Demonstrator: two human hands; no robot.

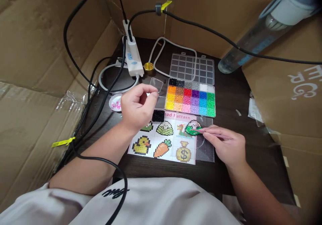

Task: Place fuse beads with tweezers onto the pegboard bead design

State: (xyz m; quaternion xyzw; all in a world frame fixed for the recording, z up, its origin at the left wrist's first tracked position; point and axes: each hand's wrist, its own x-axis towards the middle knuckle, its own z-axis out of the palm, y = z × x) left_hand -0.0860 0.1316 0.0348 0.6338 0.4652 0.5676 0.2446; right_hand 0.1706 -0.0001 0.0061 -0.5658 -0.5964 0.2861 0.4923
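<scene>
My right hand (225, 144) grips pink tweezers (218, 134), whose tips reach over a bead piece (193, 127) with a green lower part, a pale top and a dark outline. That piece lies across the bead pattern sheet (162, 154) and a clear pegboard (205, 151). Raised above the table, my left hand (138, 106) has thumb and fingers pinched together; whatever is between them, if anything, is too small to make out. Just below its fingertips sits a small box of black beads (158, 116). A clear plastic lid (156, 84) shows behind the fingers.
A sorted bead case (191, 97) lies with its clear lid (192, 67) folded back. A white dish (115, 103) of pink beads, a yellow cup (149, 68) and a power strip (133, 55) stand at left. Black cables (97, 116) cross my left arm. Cardboard walls (201, 10) surround the table.
</scene>
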